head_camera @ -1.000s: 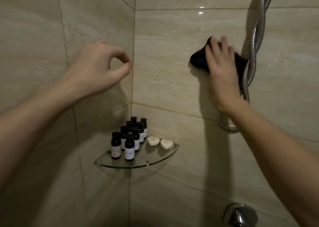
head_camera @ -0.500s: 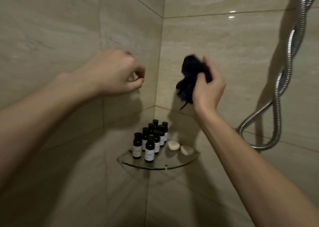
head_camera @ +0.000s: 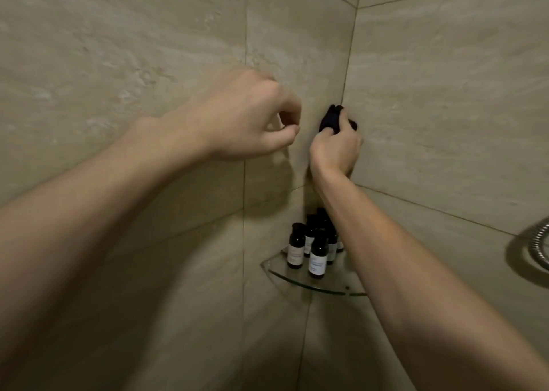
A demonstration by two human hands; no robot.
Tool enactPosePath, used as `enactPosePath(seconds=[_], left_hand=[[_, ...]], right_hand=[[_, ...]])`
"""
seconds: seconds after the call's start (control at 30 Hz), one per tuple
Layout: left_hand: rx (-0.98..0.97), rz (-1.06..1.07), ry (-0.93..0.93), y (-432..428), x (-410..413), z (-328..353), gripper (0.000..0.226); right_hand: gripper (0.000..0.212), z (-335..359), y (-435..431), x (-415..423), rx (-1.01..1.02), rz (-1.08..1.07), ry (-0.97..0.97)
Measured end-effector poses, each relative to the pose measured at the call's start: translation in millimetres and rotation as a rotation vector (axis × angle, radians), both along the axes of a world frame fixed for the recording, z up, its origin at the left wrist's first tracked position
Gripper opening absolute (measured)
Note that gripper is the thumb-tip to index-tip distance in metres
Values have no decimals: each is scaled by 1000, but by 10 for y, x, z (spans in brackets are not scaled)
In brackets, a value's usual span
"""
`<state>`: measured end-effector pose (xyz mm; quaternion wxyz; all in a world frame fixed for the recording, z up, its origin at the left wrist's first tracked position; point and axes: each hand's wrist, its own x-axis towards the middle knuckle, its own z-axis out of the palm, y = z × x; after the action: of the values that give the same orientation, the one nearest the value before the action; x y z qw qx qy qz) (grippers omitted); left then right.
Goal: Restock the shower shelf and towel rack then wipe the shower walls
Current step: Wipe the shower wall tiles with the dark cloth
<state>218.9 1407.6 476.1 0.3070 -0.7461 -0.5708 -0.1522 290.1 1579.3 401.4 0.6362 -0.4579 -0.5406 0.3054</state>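
The right hand (head_camera: 335, 150) grips a dark cloth (head_camera: 334, 119), bunched in its fingers and pressed into the corner where the two tiled walls (head_camera: 445, 93) meet. The left hand (head_camera: 246, 117) hangs just beside it on the left, loosely curled with thumb and fingertips near one another, holding nothing that shows; whether it touches the tile cannot be told.

Below the right forearm sits the glass shelf (head_camera: 285, 275), fixed in the same corner, with a cluster of small dark bottles (head_camera: 318, 257) standing upright on it. The forearm hides part of the shelf, so anything else there is out of sight. Well off to the right of the right hand, a loop of metal hose (head_camera: 537, 248) shows at the frame edge.

With the shelf looking stocked, the step in hand is judged to be wiping the walls, at the corner seam. The towel rack is not in view, so its state is unknown.

The next move likely calls for dragging the cloth along the seam or out across a tile with steady pressure. Going down, the hand needs to stop short of the bottles, which look light and easy to topple.
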Motion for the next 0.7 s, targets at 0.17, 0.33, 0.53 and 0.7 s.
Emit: enactPosePath(seconds=[0.17, 0.33, 0.53, 0.7], left_hand=[[19, -62, -103, -19, 4, -46, 31], [24, -86, -166, -66, -25, -58, 22], [20, -82, -200, -130, -4, -115, 23], [-8, -80, -226, -198, -9, -221, 23]], right_hand=[[47, -247, -323, -85, -136, 125, 206], [48, -487, -652, -126, -130, 236, 232], [54, -725, -1403, -235, -64, 299, 88], [63, -992, -1926, -317, 48, 227, -135]])
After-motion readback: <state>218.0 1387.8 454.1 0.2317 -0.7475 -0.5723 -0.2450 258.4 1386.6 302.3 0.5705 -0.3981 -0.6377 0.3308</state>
